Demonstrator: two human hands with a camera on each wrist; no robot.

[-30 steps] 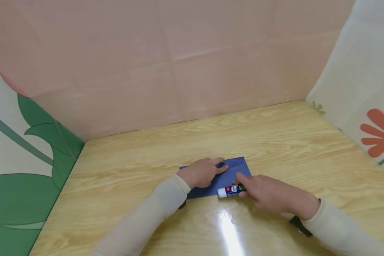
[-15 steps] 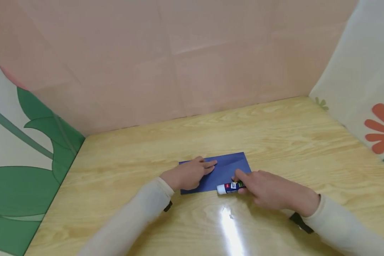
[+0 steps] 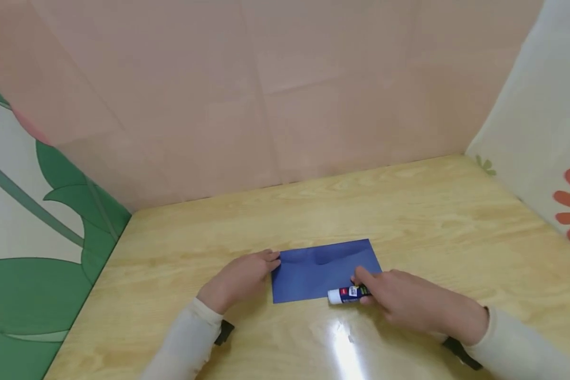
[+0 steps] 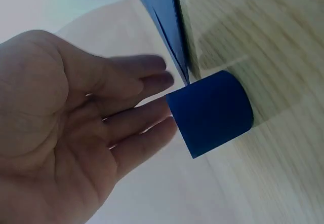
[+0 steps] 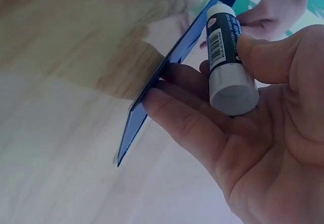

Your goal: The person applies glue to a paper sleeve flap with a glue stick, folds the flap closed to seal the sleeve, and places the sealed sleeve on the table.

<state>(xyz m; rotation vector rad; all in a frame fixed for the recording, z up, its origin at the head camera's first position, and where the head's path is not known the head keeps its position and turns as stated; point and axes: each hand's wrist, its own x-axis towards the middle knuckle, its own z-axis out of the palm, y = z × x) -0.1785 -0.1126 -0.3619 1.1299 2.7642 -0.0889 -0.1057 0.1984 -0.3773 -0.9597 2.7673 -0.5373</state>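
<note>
One glue stick (image 5: 225, 57), between right thumb (image 5: 268, 57) and fingers (image 5: 185, 115)

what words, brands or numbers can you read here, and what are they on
None reads clearly; the marks are on the blue-and-white tube:
Red logo: too small.
Fine print: too blurred.
Barcode: any digits illegible.
Blue paper: no writing visible.

two hands (image 3: 241, 278) (image 3: 410, 301), one glue stick (image 3: 345, 294), one blue paper (image 3: 304, 282), one table (image 3: 195, 227)
</note>
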